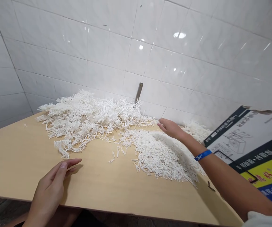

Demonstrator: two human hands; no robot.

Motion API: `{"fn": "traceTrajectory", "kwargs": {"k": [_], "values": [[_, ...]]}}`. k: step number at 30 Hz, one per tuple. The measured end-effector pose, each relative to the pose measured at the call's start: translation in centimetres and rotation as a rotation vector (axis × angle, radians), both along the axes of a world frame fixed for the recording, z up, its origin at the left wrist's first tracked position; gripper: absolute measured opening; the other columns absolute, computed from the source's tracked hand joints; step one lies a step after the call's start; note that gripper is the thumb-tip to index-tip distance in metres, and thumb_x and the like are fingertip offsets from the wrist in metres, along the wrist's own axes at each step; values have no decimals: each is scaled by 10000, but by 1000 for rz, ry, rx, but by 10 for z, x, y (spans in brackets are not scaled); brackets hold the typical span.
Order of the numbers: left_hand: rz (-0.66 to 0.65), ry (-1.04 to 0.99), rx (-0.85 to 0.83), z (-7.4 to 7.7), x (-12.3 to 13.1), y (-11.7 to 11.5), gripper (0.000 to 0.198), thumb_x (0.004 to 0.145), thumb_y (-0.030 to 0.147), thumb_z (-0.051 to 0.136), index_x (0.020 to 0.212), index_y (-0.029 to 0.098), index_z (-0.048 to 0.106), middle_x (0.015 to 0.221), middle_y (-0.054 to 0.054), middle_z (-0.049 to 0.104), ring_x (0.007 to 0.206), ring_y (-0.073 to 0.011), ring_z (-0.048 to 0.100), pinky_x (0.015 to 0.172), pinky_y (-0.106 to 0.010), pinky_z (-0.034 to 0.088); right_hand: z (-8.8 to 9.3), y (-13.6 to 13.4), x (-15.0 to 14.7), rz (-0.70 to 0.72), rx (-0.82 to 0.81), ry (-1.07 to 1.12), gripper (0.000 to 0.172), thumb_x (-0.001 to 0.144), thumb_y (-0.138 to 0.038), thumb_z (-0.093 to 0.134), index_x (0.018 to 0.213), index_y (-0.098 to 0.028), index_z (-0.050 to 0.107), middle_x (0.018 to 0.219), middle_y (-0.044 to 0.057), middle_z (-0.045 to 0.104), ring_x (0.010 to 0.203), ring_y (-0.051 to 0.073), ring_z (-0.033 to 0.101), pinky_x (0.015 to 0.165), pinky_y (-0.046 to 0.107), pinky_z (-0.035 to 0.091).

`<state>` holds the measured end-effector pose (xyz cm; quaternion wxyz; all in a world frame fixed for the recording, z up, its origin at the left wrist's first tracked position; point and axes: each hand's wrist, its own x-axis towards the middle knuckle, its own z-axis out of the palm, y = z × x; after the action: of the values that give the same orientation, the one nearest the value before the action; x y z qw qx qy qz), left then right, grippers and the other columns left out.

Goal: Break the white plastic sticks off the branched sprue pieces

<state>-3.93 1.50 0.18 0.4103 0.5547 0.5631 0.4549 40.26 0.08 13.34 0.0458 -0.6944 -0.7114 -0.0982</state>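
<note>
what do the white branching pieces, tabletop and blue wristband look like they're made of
White branching pieces: probably matte moulded plastic, given their repeated, twig-like shapes.

Tabletop: perhaps laminated board, smooth with a low sheen; the even tan surface leaves it open.

Blue wristband: possibly plastic or silicone, smooth and evenly coloured with white print.

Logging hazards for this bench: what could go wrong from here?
Mixing: the tangled white heap and the loose white pile nearly meet, so pieces could stray across.
Scatter: the right hand is beyond the loose pile, so its forearm might sweep pieces aside if lowered.
Snagging: the left hand is close to a trailing strand of the heap, which could catch and drag.
</note>
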Motion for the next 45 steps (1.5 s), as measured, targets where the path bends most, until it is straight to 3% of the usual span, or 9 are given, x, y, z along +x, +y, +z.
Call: {"fn": "traceTrajectory", "kwargs": {"k": [5, 10, 16, 25, 29, 32, 37, 40, 45], "values": [[4, -14, 2, -1, 0, 1, 535, 807, 685, 445, 933, 242, 718, 1095, -70, 739, 1063, -326, 661, 998, -445, 495, -26, -12, 30, -77, -248, 60, 474, 917, -518, 456, 1196, -186, 648, 1203, 127, 678, 1053, 300, 629, 874, 385, 485], [7, -9, -25, -6, -2, 4, 531, 811, 696, 444, 952, 263, 717, 1119, -58, 731, 1120, -337, 632, 1067, -500, 426, -13, -14, 40, -148, -266, 75, 565, 973, -561, 293, 1376, -255, 545, 1375, 67, 586, 1222, 306, 555, 985, 423, 441], [6, 23, -10, -3, 0, 2, 525, 805, 688, 455, 939, 256, 722, 1103, -59, 738, 1085, -332, 653, 1035, -481, 462, -5, -2, 31, -180, -329, -5, 314, 965, -383, 486, 1064, -203, 724, 1173, 107, 694, 1073, 279, 633, 918, 402, 492], [5, 34, 46, 2, 3, 0, 501, 793, 666, 487, 902, 245, 737, 1052, -56, 756, 1018, -299, 685, 917, -387, 547, -13, 13, 12, -274, -383, -86, 290, 952, -319, 574, 1208, -181, 581, 1230, 90, 595, 1021, 213, 621, 857, 413, 542], [-7, 30, 64, 1, 1, 1, 523, 766, 691, 498, 875, 241, 742, 1012, -59, 763, 980, -297, 697, 880, -371, 563, -11, 9, 6, -206, -337, -18, 279, 961, -312, 550, 1207, -199, 614, 1266, 121, 604, 1113, 260, 598, 961, 488, 478], [-7, 29, 74, 0, 2, 1, 514, 769, 682, 507, 875, 239, 745, 1003, -60, 765, 959, -290, 703, 861, -360, 569, -19, 14, -19, -86, -285, 75, 381, 987, -332, 435, 1316, -211, 587, 1398, 140, 539, 1300, 322, 480, 1092, 522, 345], [-12, 44, 61, -1, 2, 2, 522, 762, 682, 509, 892, 234, 744, 1014, -65, 762, 968, -296, 700, 886, -369, 561, -50, 47, -75, 90, -340, 229, 717, 912, -668, 379, 1455, -202, 425, 1507, 95, 426, 1374, 299, 406, 1113, 433, 349], [-8, 30, 58, 1, 3, 2, 530, 751, 683, 513, 885, 225, 744, 1000, -74, 765, 979, -300, 701, 908, -373, 554, -69, 74, -92, 105, -385, 261, 960, 815, -794, 404, 1510, -139, 307, 1579, 148, 257, 1446, 329, 257, 1145, 429, 289], [-11, -6, 54, 5, 5, 0, 541, 737, 692, 515, 849, 211, 739, 983, -93, 762, 962, -314, 710, 894, -395, 562, -87, 94, -102, 73, -414, 271, 1114, 754, -858, 393, 1523, -67, 241, 1577, 230, 200, 1440, 389, 235, 1145, 470, 263]]}}
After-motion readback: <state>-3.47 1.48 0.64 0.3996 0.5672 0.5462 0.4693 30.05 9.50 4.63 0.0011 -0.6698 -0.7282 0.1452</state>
